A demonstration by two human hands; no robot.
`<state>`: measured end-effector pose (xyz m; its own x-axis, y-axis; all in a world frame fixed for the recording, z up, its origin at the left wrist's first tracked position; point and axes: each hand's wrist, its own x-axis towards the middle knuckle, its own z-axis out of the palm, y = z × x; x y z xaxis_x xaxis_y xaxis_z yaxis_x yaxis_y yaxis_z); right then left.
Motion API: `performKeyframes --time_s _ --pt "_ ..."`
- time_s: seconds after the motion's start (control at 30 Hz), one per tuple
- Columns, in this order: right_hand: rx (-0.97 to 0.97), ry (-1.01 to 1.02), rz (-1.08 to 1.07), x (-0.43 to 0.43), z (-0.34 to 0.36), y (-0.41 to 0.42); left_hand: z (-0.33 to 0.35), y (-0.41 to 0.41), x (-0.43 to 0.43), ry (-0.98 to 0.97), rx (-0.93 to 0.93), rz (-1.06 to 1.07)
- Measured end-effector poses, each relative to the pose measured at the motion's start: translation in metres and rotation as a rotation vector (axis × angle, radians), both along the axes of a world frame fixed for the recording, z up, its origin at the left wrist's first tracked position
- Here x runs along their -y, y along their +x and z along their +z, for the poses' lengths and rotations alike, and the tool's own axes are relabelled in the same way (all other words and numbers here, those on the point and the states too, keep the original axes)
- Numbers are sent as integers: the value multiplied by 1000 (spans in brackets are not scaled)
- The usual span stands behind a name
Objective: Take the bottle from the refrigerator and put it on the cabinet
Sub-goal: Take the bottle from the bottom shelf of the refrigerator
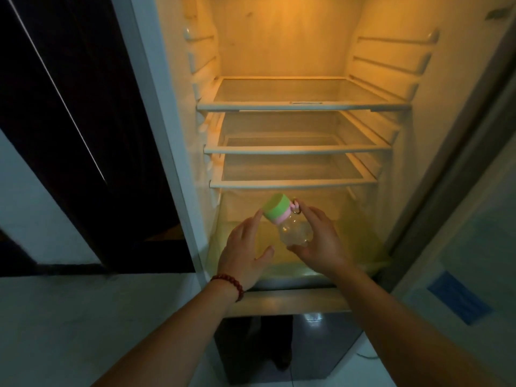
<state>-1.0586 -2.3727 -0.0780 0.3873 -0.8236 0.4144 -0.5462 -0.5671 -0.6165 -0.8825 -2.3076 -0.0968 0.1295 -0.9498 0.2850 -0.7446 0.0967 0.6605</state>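
Head view, looking down into an open, lit refrigerator (279,51): a person lifts a small clear bottle (293,230) at the mouth of the lowest compartment, below the three glass shelves (301,107), which show nothing on them. The bottle is tilted, its green cap (275,208) leaning up and to the left, with a pink band under the cap and a small ring (297,213) hanging at the neck. The right hand (321,241) has the bottle in its grasp, fingers curled round the far side of the clear body and the thumb tucked beneath it. The left hand (243,252), with a red bead bracelet (227,283) at the wrist, is spread and relaxed just beside the bottle, its forefinger reaching up to the edge of the cap; whether it actually touches cannot be told from this angle.

By the look of it, the taking-out step is under way: the bottle is off any shelf and carried in the air, but it sits within the refrigerator's opening rather than clear of it. The cabinet named in the task cannot be made out here. The next move would seem to call for drawing the bottle straight back past the lower front edge, bringing it upright, then turning to find the cabinet top and setting it down on its base.
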Motion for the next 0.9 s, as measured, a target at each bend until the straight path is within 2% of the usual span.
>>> performKeyframes --time_s 0.33,0.63,0.9 --pt "290 106 -74 -26 -6 -11 -6 -10 -18 16 40 -52" --pt "380 219 -121 -51 4 -21 -11 -19 -21 80 168 -89" --pt "421 241 -162 -49 8 -26 -16 -26 -10 173 290 -65"
